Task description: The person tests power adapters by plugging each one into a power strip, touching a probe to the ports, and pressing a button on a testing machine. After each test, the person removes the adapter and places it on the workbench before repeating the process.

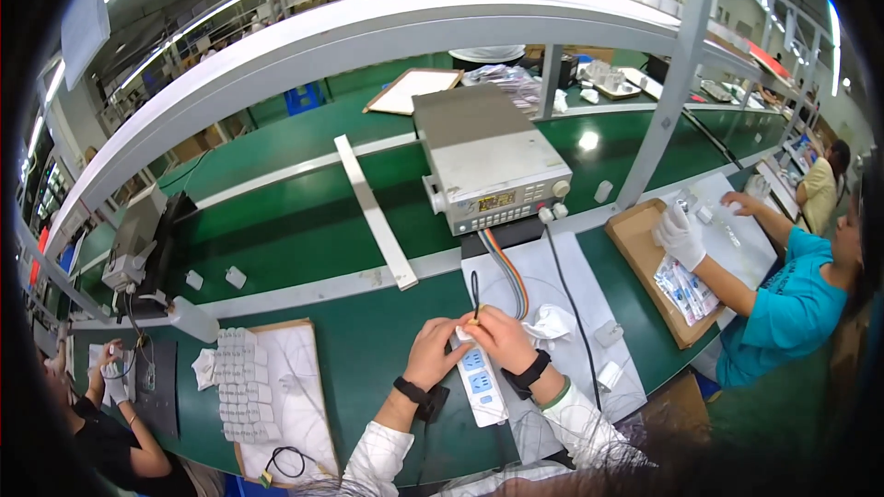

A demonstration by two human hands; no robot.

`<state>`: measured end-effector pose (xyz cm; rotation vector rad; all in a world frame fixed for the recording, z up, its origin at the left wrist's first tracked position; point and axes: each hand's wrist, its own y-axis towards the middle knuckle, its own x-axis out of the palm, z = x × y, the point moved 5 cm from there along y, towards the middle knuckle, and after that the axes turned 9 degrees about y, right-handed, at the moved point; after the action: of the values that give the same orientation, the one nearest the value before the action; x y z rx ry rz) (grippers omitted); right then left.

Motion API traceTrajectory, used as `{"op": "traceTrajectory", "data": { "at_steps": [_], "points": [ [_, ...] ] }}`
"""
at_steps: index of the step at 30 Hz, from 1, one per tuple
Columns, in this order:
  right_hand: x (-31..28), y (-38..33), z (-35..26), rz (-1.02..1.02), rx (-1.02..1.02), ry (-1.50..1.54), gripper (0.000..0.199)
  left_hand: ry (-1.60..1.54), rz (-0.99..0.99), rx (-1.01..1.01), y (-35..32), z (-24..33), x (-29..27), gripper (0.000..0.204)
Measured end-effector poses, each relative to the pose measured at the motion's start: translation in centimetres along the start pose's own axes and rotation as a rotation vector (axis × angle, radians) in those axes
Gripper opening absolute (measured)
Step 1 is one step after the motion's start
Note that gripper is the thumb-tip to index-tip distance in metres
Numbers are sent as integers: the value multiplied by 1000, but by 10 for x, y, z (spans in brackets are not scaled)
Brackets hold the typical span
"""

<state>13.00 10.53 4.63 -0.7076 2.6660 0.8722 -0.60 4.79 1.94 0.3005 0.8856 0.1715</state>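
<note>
At the near edge of a green workbench point(368, 350), a worker's left hand point(433, 350) and right hand point(500, 336) meet, fingers curled narrow over the far end of a white power strip point(481, 385). It lies lengthwise between both wrists, near end toward the worker. Just beyond sits a grey bench test instrument point(488, 161). Left, a board holds rows of white adapters point(244, 373). Far right, a gloved co-worker point(783, 299) handles packets above a cardboard tray point(635, 244).

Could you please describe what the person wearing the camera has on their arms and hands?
Both hands are bare, without gloves. The left hand and the right hand each have a black band at the wrist. Both forearms end in light, finely checked sleeves pushed back from the wrists.
</note>
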Motion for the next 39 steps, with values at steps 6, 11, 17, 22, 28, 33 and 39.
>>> {"op": "traceTrajectory", "data": {
  "at_steps": [6,11,17,22,28,33,39],
  "points": [
    [1,-2,1,10,-8,59,20,-4,-40,-16,-1,0,-1,50],
    [1,-4,2,28,-28,43,20,-41,-57,-28,0,-1,-1,52],
    [-1,-3,2,-1,11,29,21,-26,-70,-25,0,-2,1,52],
    [0,-3,2,10,13,34,21,-13,-65,-12,-1,-5,4,52],
    [3,-3,3,11,25,55,20,-28,-56,-18,-3,-7,3,53],
    [0,-2,1,3,15,55,20,-19,-71,-27,-3,-7,5,55],
    [0,-5,5,8,33,57,18,-9,-70,-13,-2,-4,4,55]
  ]
}}
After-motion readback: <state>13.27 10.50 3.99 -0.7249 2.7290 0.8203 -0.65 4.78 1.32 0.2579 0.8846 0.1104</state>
